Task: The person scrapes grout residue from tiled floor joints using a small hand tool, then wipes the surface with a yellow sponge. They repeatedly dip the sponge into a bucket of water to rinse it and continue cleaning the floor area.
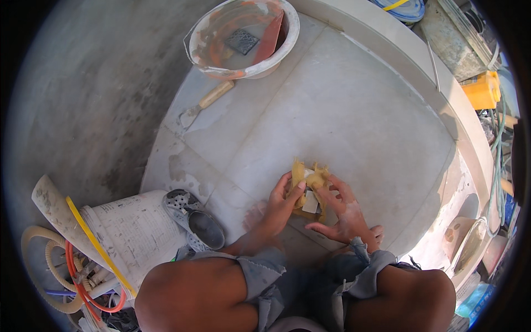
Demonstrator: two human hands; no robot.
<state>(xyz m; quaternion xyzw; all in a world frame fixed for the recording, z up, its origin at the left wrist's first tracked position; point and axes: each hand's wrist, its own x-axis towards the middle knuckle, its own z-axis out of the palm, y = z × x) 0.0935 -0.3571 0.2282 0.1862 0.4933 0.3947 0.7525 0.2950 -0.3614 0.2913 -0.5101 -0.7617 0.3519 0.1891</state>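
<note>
Low over the pale floor, between my knees, is a ragged yellow sponge (318, 178) with torn edges. A small whitish flat piece (311, 202) shows in its middle; whether it is stuck in or only lies there, I cannot tell. My left hand (282, 206) grips the sponge's left side, thumb on top and fingers behind. At the right side, the fingers of my right hand (345, 213) are bent against the sponge. The right thumb sticks out to the left beneath it, apart from the fingers.
A dirty white basin (271, 67) holding a red board and a dark block stands at the far edge. Near it lies a wooden-handled scraper (207, 100). At left are a white bucket (135, 227), a grey clog (206, 228) and hoses (74, 276). A raised curb (409, 52) curves along the right.
</note>
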